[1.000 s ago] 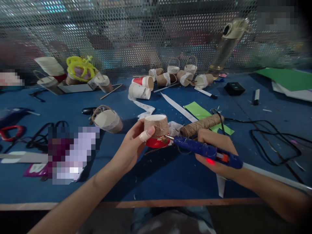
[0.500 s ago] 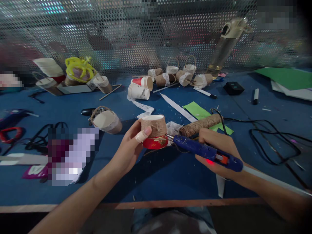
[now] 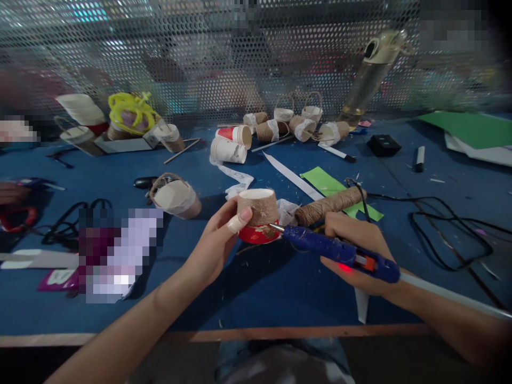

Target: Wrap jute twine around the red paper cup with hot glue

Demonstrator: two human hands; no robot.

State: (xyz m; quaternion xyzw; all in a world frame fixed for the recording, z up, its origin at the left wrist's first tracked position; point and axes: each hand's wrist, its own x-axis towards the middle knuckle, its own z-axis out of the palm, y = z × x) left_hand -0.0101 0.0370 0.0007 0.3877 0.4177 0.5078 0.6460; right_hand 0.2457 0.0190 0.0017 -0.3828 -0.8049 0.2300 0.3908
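Note:
A red paper cup (image 3: 258, 233), upside down and wrapped in twine over its upper part, is held by my left hand (image 3: 218, 240), with the thumb on its near side. A bandage wraps that thumb. My right hand (image 3: 356, 245) grips a blue hot glue gun (image 3: 340, 250) with a red light on its side and a long glue stick out the back. Its metal nozzle meets the cup's right side, at the lower edge of the twine. Just behind the gun lies a roll of twine (image 3: 332, 205), and white lace (image 3: 287, 212) sits behind the cup.
A finished-looking twine basket (image 3: 178, 200) stands left of my left hand. Stacked paper cups (image 3: 230, 148) and small twine baskets (image 3: 302, 128) line the back, near a bottle (image 3: 368, 80). A black cable (image 3: 440, 213) loops at right. Another person's hand (image 3: 12, 192) is at far left.
My left hand has shifted the cup slightly right, and the nozzle now overlaps the cup's near face. Another person's hand has appeared at the far left, by the other glue gun.

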